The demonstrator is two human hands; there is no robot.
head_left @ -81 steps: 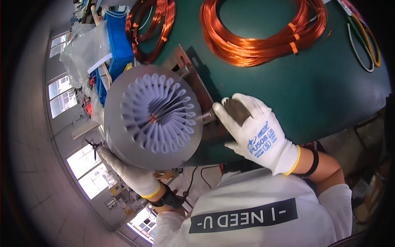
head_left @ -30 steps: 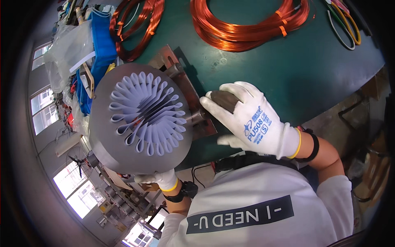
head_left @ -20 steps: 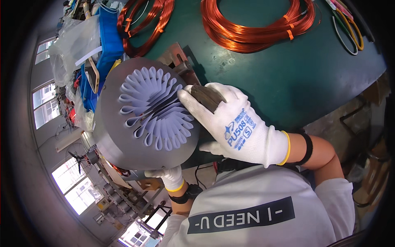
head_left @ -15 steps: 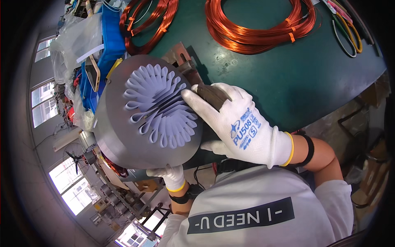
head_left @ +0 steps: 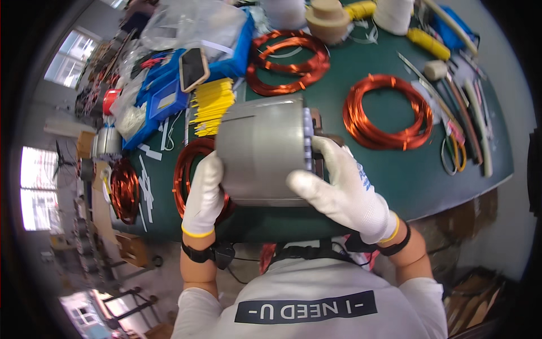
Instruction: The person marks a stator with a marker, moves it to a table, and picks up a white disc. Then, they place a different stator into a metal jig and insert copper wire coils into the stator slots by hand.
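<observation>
A grey steel cylindrical motor stator core (head_left: 259, 152) lies on its side between my gloved hands, above the front of the green table. Pale slot liners (head_left: 307, 138) stick out in a row at its right end. My left hand (head_left: 204, 189) grips the left end, its fingers partly hidden behind the core. At the right end, my right hand (head_left: 347, 189) has its thumb on the front of the shell and its forefinger by the liners. Behind the right fingers, a brownish piece (head_left: 332, 138) shows in part; whether the hand touches it I cannot tell.
Copper wire coils lie behind the core (head_left: 288, 68), to the right (head_left: 389, 113) and at left (head_left: 124, 192). Yellow strips (head_left: 212, 104), a phone (head_left: 193, 69) and blue bins (head_left: 169, 99) stand at the back left. Hand tools (head_left: 457, 124) lie at the right.
The core has turned from showing its liner-filled end to showing its side. My left hand has come into fuller view, and the view has swung to take in more table.
</observation>
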